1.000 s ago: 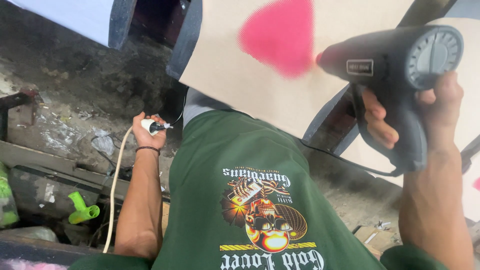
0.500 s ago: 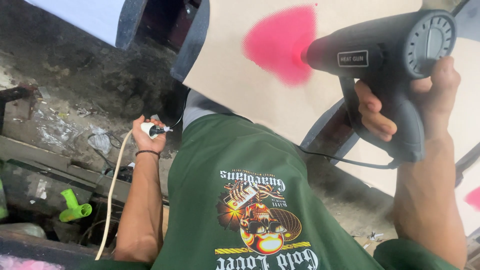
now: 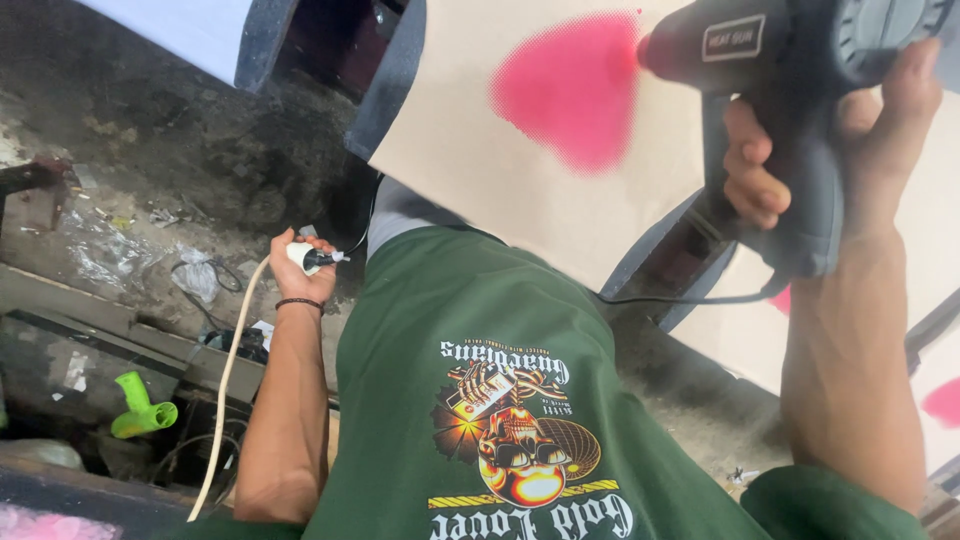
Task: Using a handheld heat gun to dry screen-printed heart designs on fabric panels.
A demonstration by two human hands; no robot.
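My right hand [image 3: 800, 170] grips a dark grey heat gun [image 3: 790, 70] by its handle, nozzle pointing left at a pink print [image 3: 570, 90] on a beige sheet [image 3: 470, 170] lying on a platen. Low beside my hip, my left hand [image 3: 297, 265] is closed around a small white switch [image 3: 305, 257] on a cream cord [image 3: 225, 390] that trails down past my forearm. My green printed shirt [image 3: 500, 400] fills the lower middle of the view. The heat gun's black cable [image 3: 680, 298] runs from under the handle across the platen edge.
A second platen with beige sheets carrying pink marks [image 3: 940, 400] lies at the right. A dirty concrete floor with plastic scraps [image 3: 110, 250] spreads on the left. A bright green plastic object [image 3: 140, 410] sits low left among dark cables and boards.
The heat gun and my right hand have shifted up and right in the view, with the nozzle now at the pink print's right edge. My left hand stays on the switch.
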